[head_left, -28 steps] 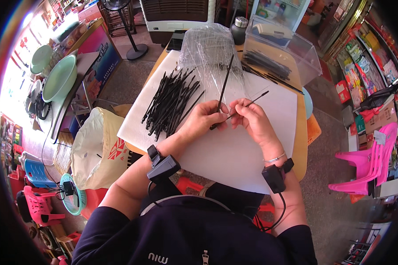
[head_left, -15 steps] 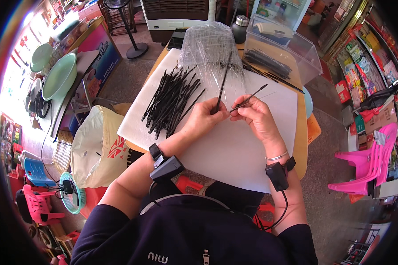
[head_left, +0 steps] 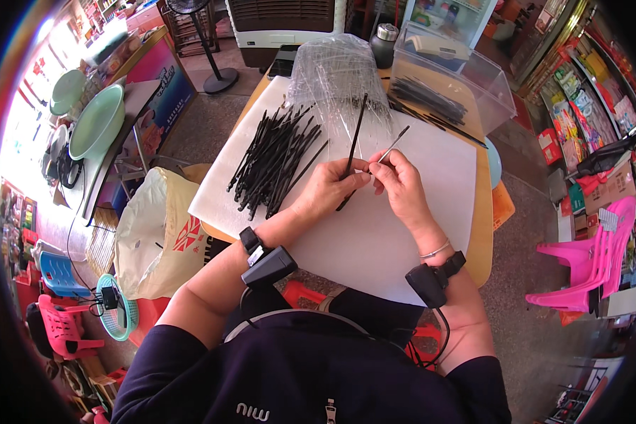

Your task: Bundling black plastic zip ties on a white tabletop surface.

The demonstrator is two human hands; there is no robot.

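A black stick (head_left: 358, 128) is standing at a slant in my left hand (head_left: 336, 185), above the middle of the white sheet (head_left: 417, 261); my thumb and fingers are closing around it, its upper length rising past them and its lower end showing beneath. A thinner stick (head_left: 396, 143), paler along its shaft with a dark upper tip, is slanting out of my right hand (head_left: 397, 182), where my thumb and fingertips are pinching it narrowly. My two hands are nearly meeting, and I cannot tell whether their fingertips are touching.

Left of my left hand, a pile of black sticks (head_left: 272, 162) is lying on the sheet, with one loose stick (head_left: 307, 169) resting just beside it. Beyond my hands, a clear plastic bag (head_left: 332, 63) is spilling thin, shiny strands toward me. To its right, long black sticks (head_left: 456, 129) are lying near a clear box (head_left: 491, 78), and a dark bottle (head_left: 384, 49) is standing between bag and box. The sheet is covering much of the wooden table (head_left: 482, 244).

I am wearing a black device on each wrist and a bracelet (head_left: 437, 251) on the right. A cream bag (head_left: 145, 244) is sagging left of the table; pink chairs (head_left: 593, 261) are standing well apart on the right.
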